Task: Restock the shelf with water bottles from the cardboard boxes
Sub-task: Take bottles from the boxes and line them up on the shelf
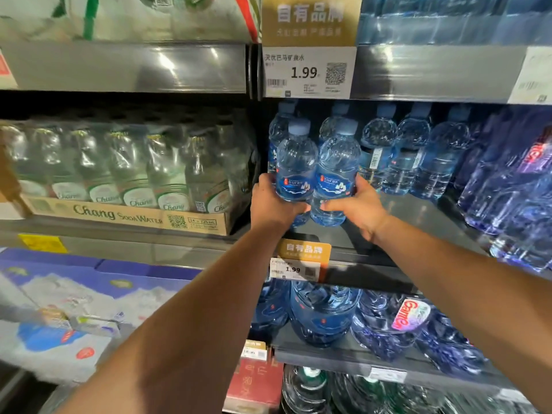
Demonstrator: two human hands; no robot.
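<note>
Two small blue water bottles stand side by side over the front of the grey shelf (418, 216). My left hand (270, 204) grips the left bottle (295, 162) low on its body. My right hand (360, 209) grips the right bottle (337, 168) the same way. Both bottles are upright, with blue labels facing me. Whether their bases touch the shelf is hidden by my fingers. Behind them stands a row of the same bottles (403, 156) at the back of the shelf. No cardboard box of these bottles shows in view.
A Chang soda water case (128, 186) fills the shelf to the left. Shrink-wrapped bottle packs (513, 192) crowd the right. A 1.99 price tag (294, 268) hangs on the shelf edge. Large blue jugs (325, 315) sit on the shelf below.
</note>
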